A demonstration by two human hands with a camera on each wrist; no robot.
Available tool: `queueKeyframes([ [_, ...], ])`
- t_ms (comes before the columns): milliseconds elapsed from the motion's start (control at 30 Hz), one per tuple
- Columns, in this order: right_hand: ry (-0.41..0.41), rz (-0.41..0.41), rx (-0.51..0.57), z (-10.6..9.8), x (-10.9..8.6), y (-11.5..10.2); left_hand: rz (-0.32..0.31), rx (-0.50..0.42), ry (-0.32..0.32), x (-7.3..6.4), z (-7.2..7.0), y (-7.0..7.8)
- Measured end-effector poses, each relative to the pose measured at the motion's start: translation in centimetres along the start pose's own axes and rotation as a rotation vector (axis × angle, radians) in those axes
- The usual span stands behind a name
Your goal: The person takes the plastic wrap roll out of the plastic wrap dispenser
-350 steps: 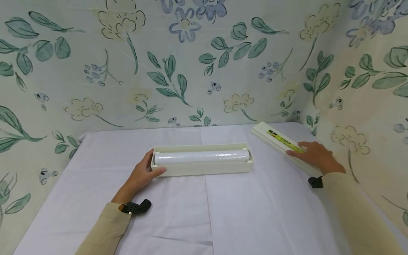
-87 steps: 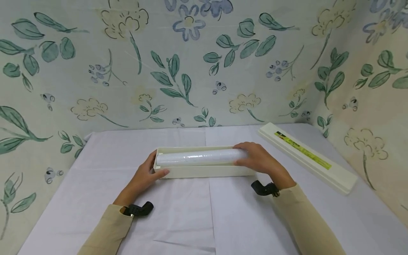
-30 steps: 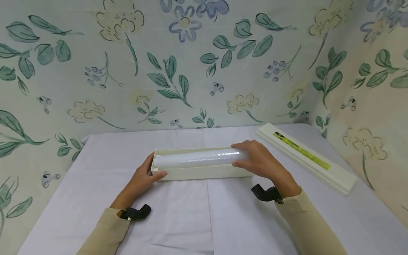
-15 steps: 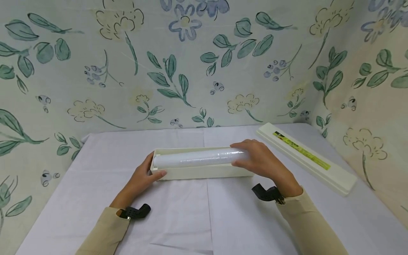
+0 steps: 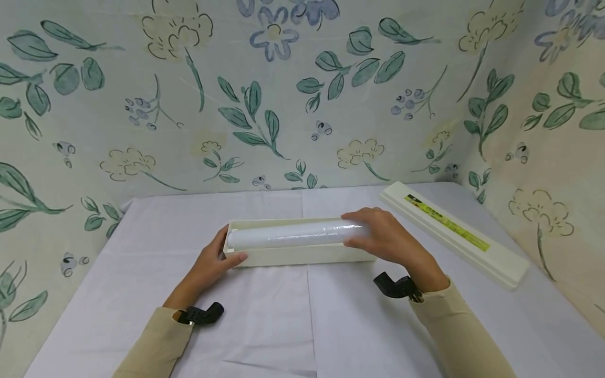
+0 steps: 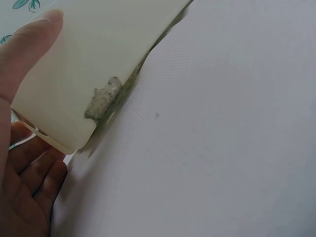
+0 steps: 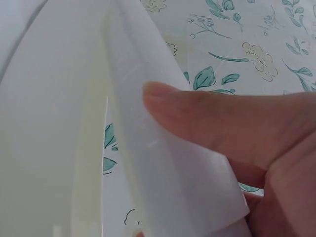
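Note:
In the head view a long, cream plastic wrap dispenser box (image 5: 298, 256) lies across the table, its top off. My left hand (image 5: 208, 270) grips its left end, thumb on the front wall; the left wrist view shows the other fingers behind the end. A shiny white roll of plastic wrap (image 5: 288, 234) lies in the box, its right end tilted up. My right hand (image 5: 389, 239) holds that raised end. In the right wrist view the thumb (image 7: 197, 113) presses on the roll and a gap separates roll and box wall. The far fingers are mostly hidden.
The cream lid (image 5: 425, 223) with a yellow-green label rests slantwise on the right of the white-covered table (image 5: 156, 241). Flower-patterned cloth (image 5: 264, 105) rises behind the table and on the right. A grey, wrinkled patch (image 6: 103, 101) marks the box's lower front wall.
Since the first frame my right hand has left the lid and taken the roll's right end, raising it in the box. My left hand has stayed on the box. The last second shows hardly any movement.

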State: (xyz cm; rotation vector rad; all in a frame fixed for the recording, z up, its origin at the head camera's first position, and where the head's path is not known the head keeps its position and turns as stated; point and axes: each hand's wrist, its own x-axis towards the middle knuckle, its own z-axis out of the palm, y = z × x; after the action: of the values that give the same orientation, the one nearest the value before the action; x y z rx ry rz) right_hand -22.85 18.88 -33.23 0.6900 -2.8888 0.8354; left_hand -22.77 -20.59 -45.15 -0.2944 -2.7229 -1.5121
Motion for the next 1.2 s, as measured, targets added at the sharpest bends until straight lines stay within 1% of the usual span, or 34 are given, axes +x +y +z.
queueKeyframes([
  [100, -0.001, -0.013, -0.016, -0.14, 0.00, -0.12, -0.005, 0.001, -0.003, -0.02, -0.06, -0.05],
  [300, 0.029, -0.074, -0.039, -0.43, 0.00, -0.25, 0.003, -0.001, 0.003, 0.08, -0.08, -0.12],
  [567, 0.053, -0.106, -0.044, -0.32, -0.20, -0.36, -0.009, -0.001, -0.002, -0.05, 0.03, -0.29],
  [800, 0.076, -0.131, -0.066, -0.57, -0.27, -0.32, 0.006, -0.004, 0.000, 0.01, -0.06, -0.08],
  [967, 0.073, -0.129, -0.068, -0.68, -0.35, -0.11, 0.001, -0.009, 0.000, -0.08, -0.04, -0.11],
  [1200, 0.076, -0.166, -0.074, -0.94, -0.51, -0.06, -0.003, 0.008, 0.005, -0.12, -0.11, -0.09],
])
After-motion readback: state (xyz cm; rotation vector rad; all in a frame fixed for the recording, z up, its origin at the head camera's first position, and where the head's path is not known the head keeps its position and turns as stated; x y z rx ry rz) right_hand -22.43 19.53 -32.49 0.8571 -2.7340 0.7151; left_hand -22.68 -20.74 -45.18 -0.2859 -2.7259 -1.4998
